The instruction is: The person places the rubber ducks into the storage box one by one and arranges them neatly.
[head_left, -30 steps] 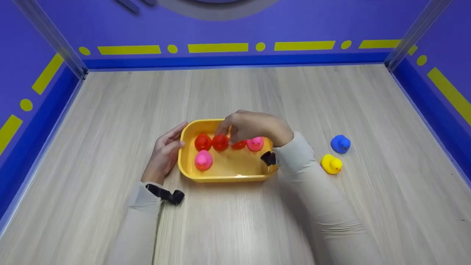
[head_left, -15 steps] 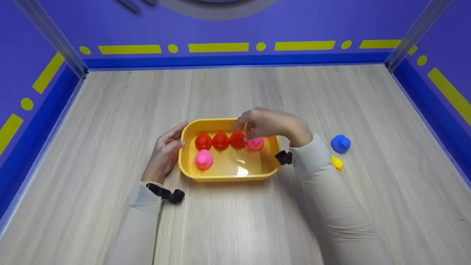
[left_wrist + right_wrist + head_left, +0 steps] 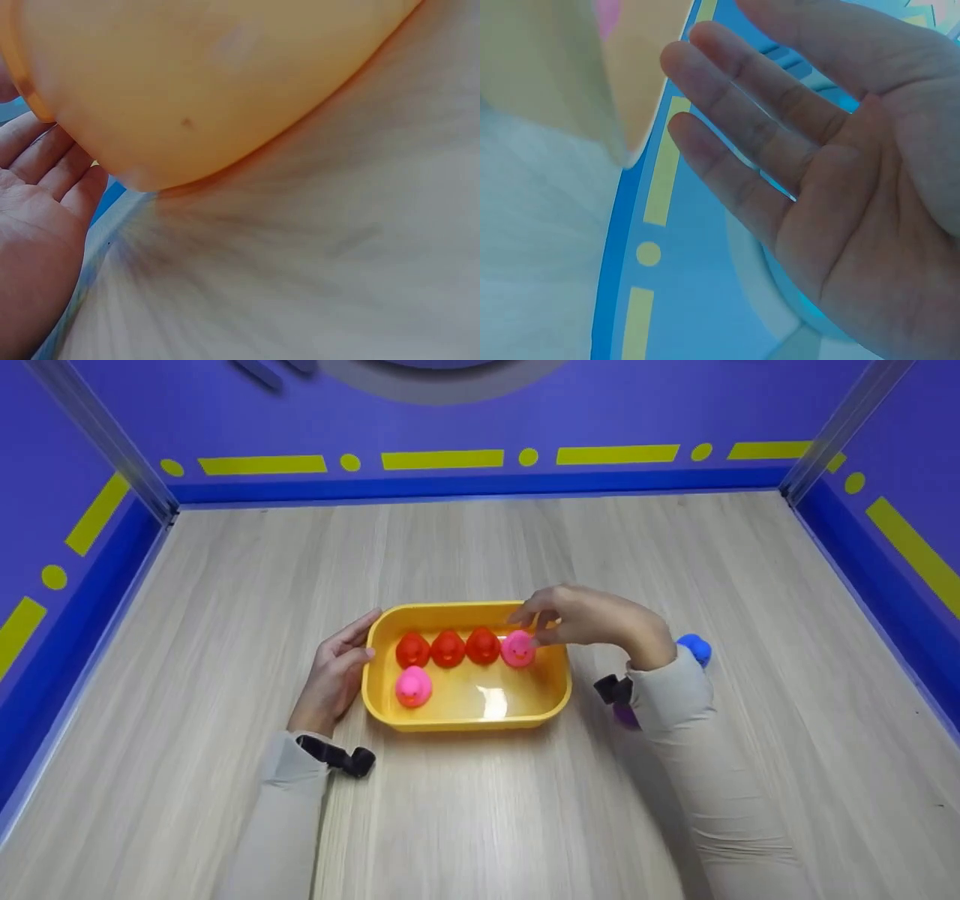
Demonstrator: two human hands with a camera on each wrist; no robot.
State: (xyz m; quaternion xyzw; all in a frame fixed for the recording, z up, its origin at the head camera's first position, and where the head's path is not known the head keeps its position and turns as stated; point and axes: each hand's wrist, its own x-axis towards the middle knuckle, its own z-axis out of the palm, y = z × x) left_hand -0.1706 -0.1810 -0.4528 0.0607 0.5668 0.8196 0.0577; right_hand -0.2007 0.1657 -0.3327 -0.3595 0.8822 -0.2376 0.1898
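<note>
In the head view a yellow plastic bin (image 3: pixel 465 724) holds a row of red rubber ducks (image 3: pixel 448 649), with a pink rubber duck (image 3: pixel 518 649) at the row's right end. Another pink duck (image 3: pixel 413 687) sits below the leftmost red one. My left hand (image 3: pixel 337 667) holds the bin's left end, thumb at the rim and fingers along the outer wall. In the left wrist view the fingers run behind the bin (image 3: pixel 210 90). My right hand (image 3: pixel 585 619) is over the back right of the bin, fingertips close to the right pink duck. In the right wrist view its fingers (image 3: pixel 727 187) are extended and spread, holding nothing.
A blue duck (image 3: pixel 695 649) is on the wooden table (image 3: pixel 450 817), partly behind the right forearm. A purple object (image 3: pixel 626 717) shows beside the right cuff, mostly covered. Blue-purple walls (image 3: pixel 450 427) enclose the table at the back and sides.
My right hand has moved rightward along the row, from the red ducks to the right pink duck. The forearm now covers the yellow duck. My left hand and the bin stay put.
</note>
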